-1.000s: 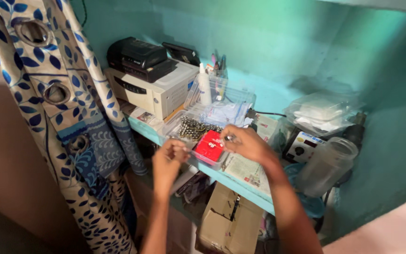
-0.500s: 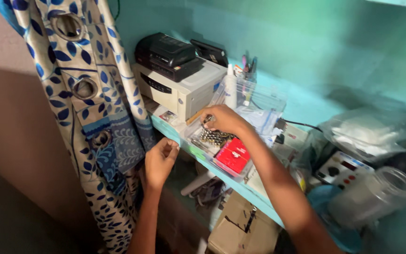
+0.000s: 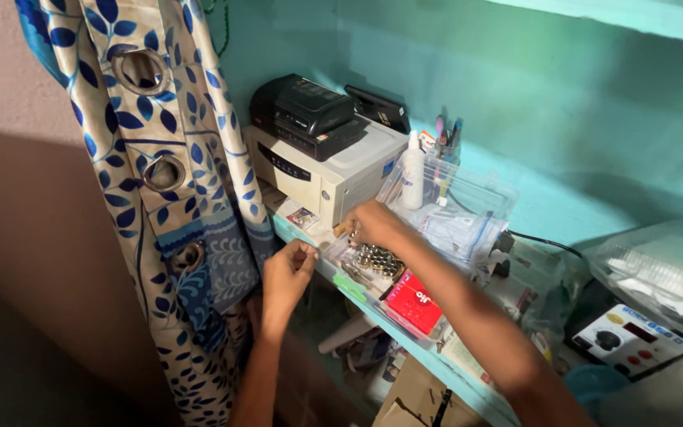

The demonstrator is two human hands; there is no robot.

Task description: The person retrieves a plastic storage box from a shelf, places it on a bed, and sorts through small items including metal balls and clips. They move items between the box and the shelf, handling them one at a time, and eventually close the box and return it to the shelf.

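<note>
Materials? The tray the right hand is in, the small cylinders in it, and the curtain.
Tray: clear glossy plastic, see-through walls.
Cylinders: likely metal, shiny silver-brass glints.
Curtain: woven fabric, slight sheen, soft folds, metal-looking ring eyelets.
Right hand reaches in; left hand pinches something tiny.

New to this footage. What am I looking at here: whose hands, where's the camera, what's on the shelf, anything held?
There is no machine here: a person works with two bare hands, filmed by one camera worn on their head, looking down.

The left hand is at the front edge of the teal shelf, fingertips pinched together; whether it holds anything is too small to tell. The right hand reaches over a clear tray of small metal cylinders, beside a white box-shaped device with a black device on top.

Also on the shelf: a red card pack, a white bottle, clear plastic bags, and a small white unit with knobs. A blue leaf-print curtain hangs on the left.
</note>
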